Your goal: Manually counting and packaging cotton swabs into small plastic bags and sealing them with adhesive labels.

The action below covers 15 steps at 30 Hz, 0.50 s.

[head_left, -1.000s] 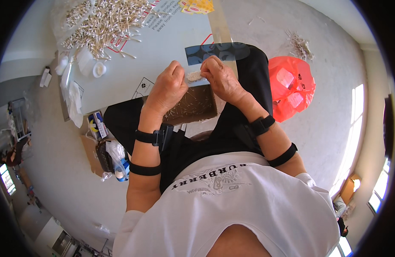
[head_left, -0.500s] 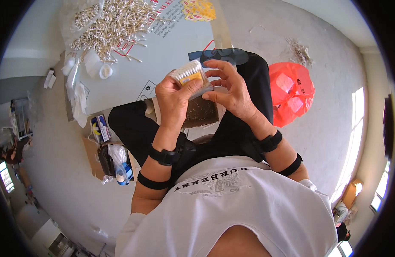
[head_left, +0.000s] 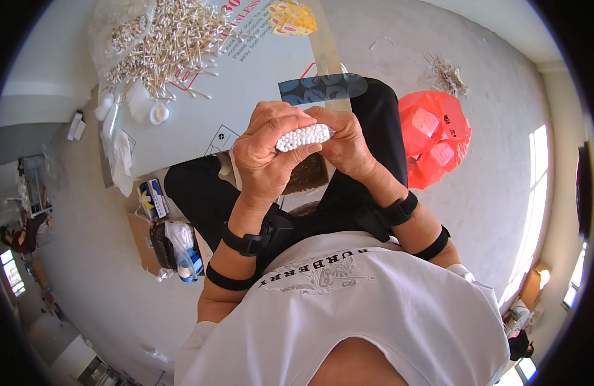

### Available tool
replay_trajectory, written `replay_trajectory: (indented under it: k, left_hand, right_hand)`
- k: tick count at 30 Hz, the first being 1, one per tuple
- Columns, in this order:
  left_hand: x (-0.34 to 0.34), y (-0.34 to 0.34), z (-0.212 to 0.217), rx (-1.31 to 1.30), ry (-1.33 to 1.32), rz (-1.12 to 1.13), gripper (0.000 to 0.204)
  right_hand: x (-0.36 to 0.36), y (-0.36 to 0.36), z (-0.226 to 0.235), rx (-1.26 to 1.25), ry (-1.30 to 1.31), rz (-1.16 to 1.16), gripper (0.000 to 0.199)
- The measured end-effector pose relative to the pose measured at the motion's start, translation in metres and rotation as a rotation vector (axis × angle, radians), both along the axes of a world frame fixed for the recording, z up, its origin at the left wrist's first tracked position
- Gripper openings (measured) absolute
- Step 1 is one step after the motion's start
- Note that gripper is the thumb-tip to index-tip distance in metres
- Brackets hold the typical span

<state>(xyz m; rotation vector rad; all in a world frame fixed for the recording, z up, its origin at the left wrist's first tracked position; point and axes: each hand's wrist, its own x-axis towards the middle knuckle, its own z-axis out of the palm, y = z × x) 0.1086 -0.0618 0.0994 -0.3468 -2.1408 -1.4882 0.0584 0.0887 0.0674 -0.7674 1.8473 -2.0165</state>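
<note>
A pack of cotton swabs [head_left: 303, 137] is held up over my lap, its white tips facing me. My left hand [head_left: 263, 143] wraps round one end, thumb below and fingers above. At the other end, my right hand [head_left: 346, 143] pinches the pack's edge, where a bit of clear wrapping shows. Most of the pack's sides are hidden by my fingers. Below the hands, between my legs, sits an open cardboard box [head_left: 308, 179] with loose swabs in it.
Ahead is a table [head_left: 181, 132] bearing a heap of loose cotton swabs [head_left: 175, 45], yellow cards [head_left: 292, 18] and a small white round container [head_left: 158, 113]. A red plastic bag [head_left: 436, 138] stands on the floor at right, near scattered swabs [head_left: 448, 77]. At left is a filled carton [head_left: 142, 241].
The pack has turned so its swab tips face me and its yellow label no longer shows. My right hand, open beside it before, has closed on its edge.
</note>
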Motion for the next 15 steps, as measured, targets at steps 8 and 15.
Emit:
replay_trajectory:
  k: [8,15]
  left_hand:
    - [-0.0016,0.0025,0.0005,0.103,-0.057,-0.004,0.032]
    - [-0.0039,-0.002,-0.0055,0.064,-0.039,-0.035,0.03]
  right_hand:
    - [-0.001,-0.0017,-0.0002,0.066,0.029,-0.016,0.026]
    - [-0.001,-0.0065,-0.0021,0.067,0.165,-0.063,0.028]
